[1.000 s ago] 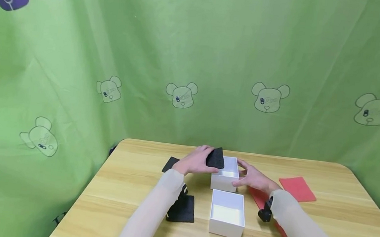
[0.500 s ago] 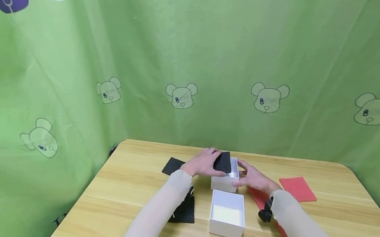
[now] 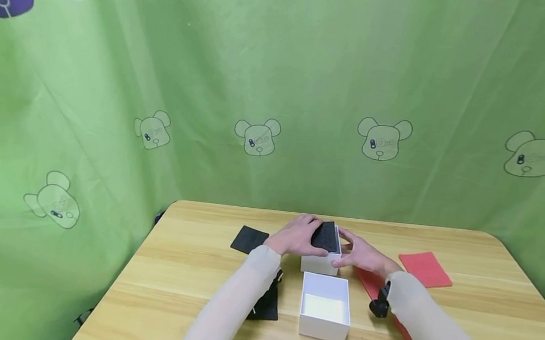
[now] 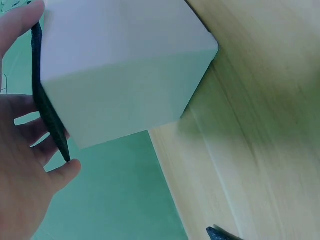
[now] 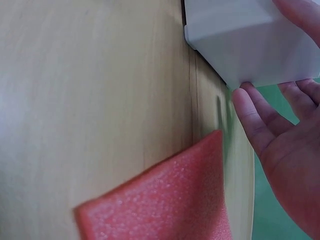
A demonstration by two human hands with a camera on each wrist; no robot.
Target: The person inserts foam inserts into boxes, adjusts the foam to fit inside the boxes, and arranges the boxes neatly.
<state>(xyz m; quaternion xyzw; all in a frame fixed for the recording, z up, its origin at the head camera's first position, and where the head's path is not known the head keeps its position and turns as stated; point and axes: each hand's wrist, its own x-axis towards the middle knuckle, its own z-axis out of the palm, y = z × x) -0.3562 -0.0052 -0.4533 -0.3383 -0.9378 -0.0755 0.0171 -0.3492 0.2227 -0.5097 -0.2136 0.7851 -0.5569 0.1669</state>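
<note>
My left hand (image 3: 297, 236) grips a black foam sheet (image 3: 325, 236) by its edges, thumb at the near side. The sheet lies over the open top of the farther white box (image 3: 318, 264), leaving a strip of the rim showing at the right. Seen from the left wrist, the sheet (image 4: 50, 110) is bent slightly and runs along the box's opening, fingers behind it. My right hand (image 3: 363, 254) holds the same box at its right side, thumb near the front corner. In the right wrist view its fingertips (image 5: 245, 100) touch the box wall (image 5: 250, 45).
A second open white box (image 3: 323, 327) stands just in front. To the left lie a small black sheet (image 3: 248, 239) and a larger one (image 3: 265, 305), partly under my forearm. Red foam sheets (image 3: 425, 269) lie at the right, one beneath my right arm. A green curtain (image 3: 280, 93) hangs behind the table.
My left hand has moved right and slightly down, bringing the black foam sheet from the box's left side onto its opening. The right hand stays on the box.
</note>
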